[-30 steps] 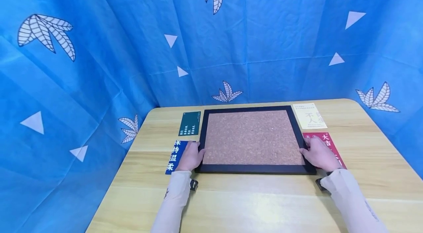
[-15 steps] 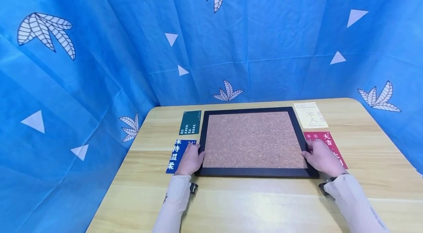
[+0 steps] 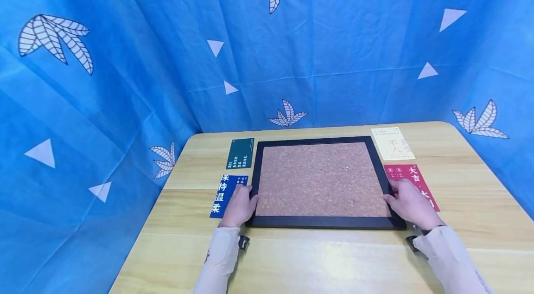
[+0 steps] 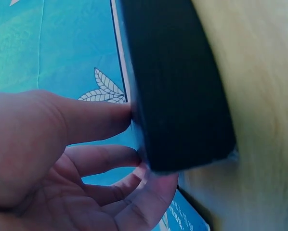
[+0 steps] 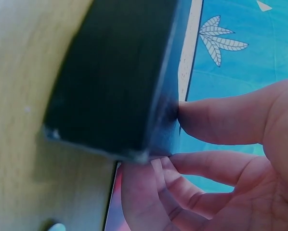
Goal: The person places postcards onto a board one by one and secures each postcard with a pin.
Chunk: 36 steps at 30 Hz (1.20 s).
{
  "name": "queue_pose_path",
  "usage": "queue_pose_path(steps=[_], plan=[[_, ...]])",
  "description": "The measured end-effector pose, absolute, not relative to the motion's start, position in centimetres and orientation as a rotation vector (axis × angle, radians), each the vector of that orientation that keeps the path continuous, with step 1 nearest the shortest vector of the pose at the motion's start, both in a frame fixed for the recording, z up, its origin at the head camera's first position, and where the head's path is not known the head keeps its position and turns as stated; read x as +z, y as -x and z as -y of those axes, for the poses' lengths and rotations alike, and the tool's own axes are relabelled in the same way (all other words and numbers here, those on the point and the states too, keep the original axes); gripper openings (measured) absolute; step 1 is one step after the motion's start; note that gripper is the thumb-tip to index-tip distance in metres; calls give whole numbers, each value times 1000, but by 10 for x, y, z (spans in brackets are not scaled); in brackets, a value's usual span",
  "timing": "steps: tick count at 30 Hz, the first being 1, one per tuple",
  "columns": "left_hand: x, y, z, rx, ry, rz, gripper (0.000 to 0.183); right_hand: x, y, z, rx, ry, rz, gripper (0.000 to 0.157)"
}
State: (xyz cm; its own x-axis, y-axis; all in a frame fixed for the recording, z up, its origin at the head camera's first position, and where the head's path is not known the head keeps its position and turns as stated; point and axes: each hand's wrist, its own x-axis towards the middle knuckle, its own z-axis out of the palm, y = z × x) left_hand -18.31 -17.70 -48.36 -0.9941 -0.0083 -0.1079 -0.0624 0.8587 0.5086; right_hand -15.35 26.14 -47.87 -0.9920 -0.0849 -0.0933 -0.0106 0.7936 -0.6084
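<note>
Between my two hands is a black-framed cork board [image 3: 321, 180], its cork face up. My left hand [image 3: 238, 206] grips the frame's left side near the front corner, thumb on top of the border. On the opposite side my right hand [image 3: 410, 202] holds the frame the same way. In the left wrist view the thumb and fingers [image 4: 103, 159] pinch the black frame edge [image 4: 182, 96]. The right wrist view has the thumb on the frame [image 5: 115, 86] and fingers curled at its underside. A blue card [image 3: 221, 194] lies by the left hand, a red card [image 3: 413, 180] by the right.
A green card [image 3: 240, 153] lies at the back left and a cream card [image 3: 393, 143] at the back right of the wooden table [image 3: 317, 261]. A blue patterned curtain [image 3: 333, 43] hangs behind the table and along its left side.
The board has shifted slightly toward me, its front edge lower in the head view, with both hands still gripping its sides. More of the blue and red cards shows. The cards stay in place.
</note>
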Motion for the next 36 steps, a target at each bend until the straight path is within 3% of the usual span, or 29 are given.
queue_pose_path(steps=[20, 32, 36], plan=[[-482, 176, 180, 864, 85, -2891, 49, -478, 145, -263, -969, 38, -2822, 21], [-477, 174, 182, 875, 99, -2846, 41, -479, 138, -264, -926, 54, -2859, 33], [-476, 175, 184, 904, 103, -2822, 39, -479, 137, -264, -931, 70, -2873, 30]])
